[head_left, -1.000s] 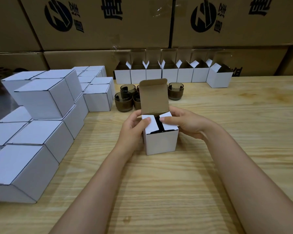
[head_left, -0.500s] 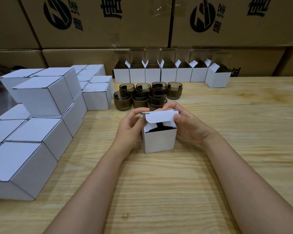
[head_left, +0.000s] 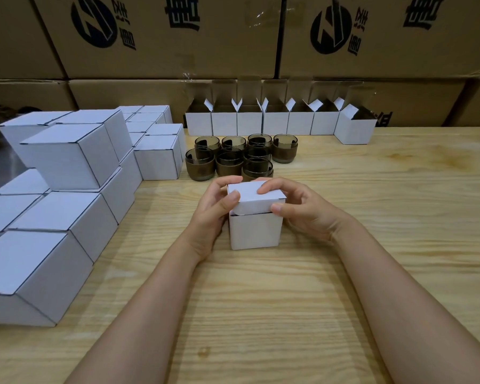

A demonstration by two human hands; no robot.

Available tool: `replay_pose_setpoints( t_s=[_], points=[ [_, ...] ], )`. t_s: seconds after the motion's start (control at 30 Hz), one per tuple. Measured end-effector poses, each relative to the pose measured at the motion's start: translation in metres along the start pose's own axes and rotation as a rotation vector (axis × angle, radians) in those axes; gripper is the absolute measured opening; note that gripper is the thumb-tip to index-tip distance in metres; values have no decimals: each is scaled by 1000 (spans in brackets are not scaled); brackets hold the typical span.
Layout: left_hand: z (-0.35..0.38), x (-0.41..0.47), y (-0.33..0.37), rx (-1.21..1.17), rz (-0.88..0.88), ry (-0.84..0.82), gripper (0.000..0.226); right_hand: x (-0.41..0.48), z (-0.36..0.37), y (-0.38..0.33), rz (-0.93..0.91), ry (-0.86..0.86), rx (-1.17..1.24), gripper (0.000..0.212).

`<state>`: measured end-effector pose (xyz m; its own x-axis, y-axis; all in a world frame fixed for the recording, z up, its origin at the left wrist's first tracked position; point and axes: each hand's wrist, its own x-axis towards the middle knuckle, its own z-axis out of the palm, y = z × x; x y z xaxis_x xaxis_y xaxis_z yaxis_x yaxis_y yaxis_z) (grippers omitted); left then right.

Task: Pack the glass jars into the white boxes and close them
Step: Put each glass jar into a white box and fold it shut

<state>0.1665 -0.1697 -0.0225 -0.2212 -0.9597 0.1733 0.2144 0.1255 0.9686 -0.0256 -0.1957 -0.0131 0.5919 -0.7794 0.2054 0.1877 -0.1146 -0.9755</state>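
A small white box stands upright on the wooden table, its lid folded down over the top with the front tuck flap still outside the front wall. My left hand grips the box's left side, thumb on the lid's corner. My right hand holds the right side, fingertips on the lid and thumb on the flap. Whatever is in the box is hidden. Behind it stand several smoky glass jars.
A row of open white boxes lines the back, in front of large brown cartons. Stacks of closed white boxes fill the left side of the table.
The lid stood upright a second ago with both side flaps being pressed in. Both hands have since folded it forward and down over the box top.
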Motion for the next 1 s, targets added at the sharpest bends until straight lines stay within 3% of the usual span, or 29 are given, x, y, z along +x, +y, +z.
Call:
replay_pose_setpoints(
  t_s=[0.13,0.33,0.47,0.53,0.7,0.8,0.9,1.0],
  points=[
    [-2,3,-4,24,-1,72,62,1,0,0,2,18,-31,31],
    [-2,3,-3,100,10,150,59,4,1,1,17,-6,-61,26],
    [-2,3,-4,71,10,110,65,4,1,1,44,-4,-82,28],
    [-3,2,-3,52,1,82,67,4,1,3,51,19,-94,17],
    [-2,3,-2,29,-17,51,59,2,-1,5,65,3,-136,23],
    [-1,2,-1,27,20,54,58,1,-2,6,65,-7,-106,37],
    [1,-2,-1,183,233,211,41,1,-5,9,76,55,-40,49],
    [1,-5,-5,874,703,408,16,1,-7,13,84,93,21,54]
  ],
)
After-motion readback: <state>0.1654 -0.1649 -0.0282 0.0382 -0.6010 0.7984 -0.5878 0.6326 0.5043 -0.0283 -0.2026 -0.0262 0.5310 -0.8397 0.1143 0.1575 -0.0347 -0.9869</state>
